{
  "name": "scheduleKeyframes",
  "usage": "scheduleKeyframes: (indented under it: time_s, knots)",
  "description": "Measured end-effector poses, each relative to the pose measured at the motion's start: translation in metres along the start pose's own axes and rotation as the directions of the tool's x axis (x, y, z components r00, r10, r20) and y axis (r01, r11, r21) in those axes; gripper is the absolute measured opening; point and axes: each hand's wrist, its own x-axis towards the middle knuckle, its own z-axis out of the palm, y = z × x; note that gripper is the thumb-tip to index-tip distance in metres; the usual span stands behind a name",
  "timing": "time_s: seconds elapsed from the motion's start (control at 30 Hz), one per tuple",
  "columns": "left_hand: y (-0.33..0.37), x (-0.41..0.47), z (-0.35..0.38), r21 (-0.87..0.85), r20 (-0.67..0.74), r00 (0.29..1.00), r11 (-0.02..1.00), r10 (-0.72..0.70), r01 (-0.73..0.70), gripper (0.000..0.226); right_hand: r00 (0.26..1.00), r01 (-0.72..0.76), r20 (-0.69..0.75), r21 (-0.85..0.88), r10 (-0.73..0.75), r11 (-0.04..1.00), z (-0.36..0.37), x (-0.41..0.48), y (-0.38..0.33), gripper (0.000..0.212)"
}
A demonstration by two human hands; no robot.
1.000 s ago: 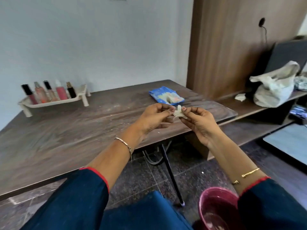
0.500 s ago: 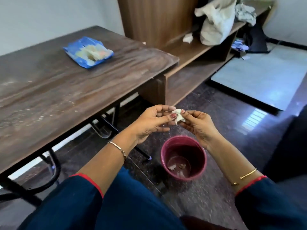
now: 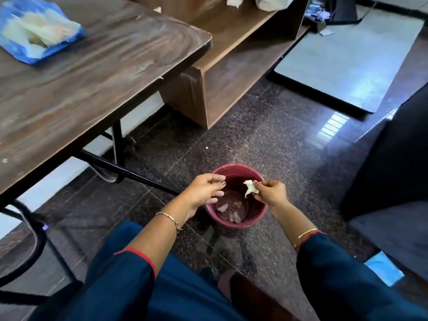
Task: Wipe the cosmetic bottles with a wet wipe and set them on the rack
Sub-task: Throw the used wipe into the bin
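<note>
My right hand (image 3: 269, 193) pinches a small crumpled white wet wipe (image 3: 250, 187) above the open mouth of a maroon bin (image 3: 256, 216) on the floor. My left hand (image 3: 205, 192) hovers over the bin's left rim, fingers loosely curled and holding nothing. Several used wipes lie at the bottom of the bin. The blue wet-wipe pack (image 3: 34, 31) rests on the wooden table (image 3: 92, 77) at the upper left. The cosmetic bottles and the rack are out of view.
A low wooden shelf unit (image 3: 222, 66) stands right of the table, with white bags on top. Black metal table legs (image 3: 118, 147) run down to the dark speckled floor. A dark seat (image 3: 393, 181) fills the right edge. A light mat (image 3: 352, 61) lies beyond.
My view swung down from the table to the floor. Both hands dropped to the bin and parted; the left hand let go of the wipe, which stays in the right hand.
</note>
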Motion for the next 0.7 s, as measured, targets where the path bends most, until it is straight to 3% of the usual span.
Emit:
scheduleKeyframes:
  time_s: [0.3,0.5,0.7]
  knots:
    - [-0.009,0.018,0.009,0.045,-0.056,0.997,0.997,-0.055,0.057,0.027,0.992,-0.040,-0.128,-0.251,0.008,0.967,0.006,0.025,0.019,0.023]
    - [-0.006,0.023,0.007,0.073,-0.043,0.998,0.996,-0.041,0.044,0.028,0.994,-0.027,-0.106,-0.260,-0.001,0.965,0.005,0.027,0.023,0.016]
    - [0.003,0.017,0.000,0.149,-0.097,0.990,0.985,0.106,-0.091,0.026,0.980,0.137,-0.114,-0.211,-0.164,0.968,0.014,0.007,-0.002,0.018]
